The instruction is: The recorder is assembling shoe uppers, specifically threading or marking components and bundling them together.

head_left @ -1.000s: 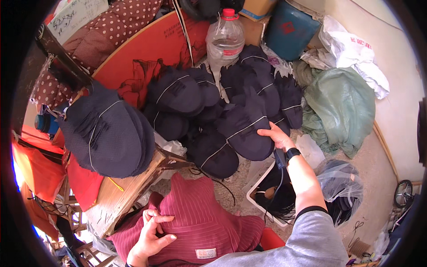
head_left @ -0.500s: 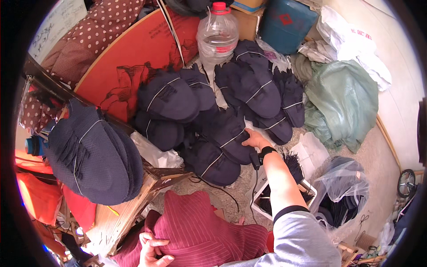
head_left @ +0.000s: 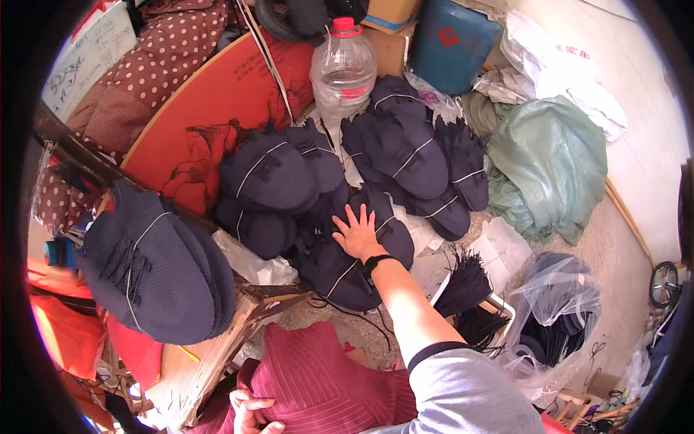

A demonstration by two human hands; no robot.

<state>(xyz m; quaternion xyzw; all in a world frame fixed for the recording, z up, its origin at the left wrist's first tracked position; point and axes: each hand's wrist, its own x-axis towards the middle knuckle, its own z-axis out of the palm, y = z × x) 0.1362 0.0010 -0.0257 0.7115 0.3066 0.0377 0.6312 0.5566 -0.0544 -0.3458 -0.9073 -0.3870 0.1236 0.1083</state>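
My right hand lies palm down with spread fingers on a bundle of dark navy fabric pieces, tied with a pale band. Another tied bundle sits just below and left of that hand, under the wrist. More such bundles are heaped beyond it. At the lower edge, my left hand rests by the maroon striped cloth, index finger and thumb apart; nothing shows between them. Part of this hand is cut off by the frame. A large tied stack of navy pieces stands at the left on a wooden surface.
A white box with black stringy strands stands right of my forearm, beside a clear plastic bag with dark pieces. A clear jug, a blue container, a green sack and a red board are farther back.
My right hand has moved left across the heap, from the bundle's right edge to flat on its top, fingers now spread. My left hand stays about where it was.
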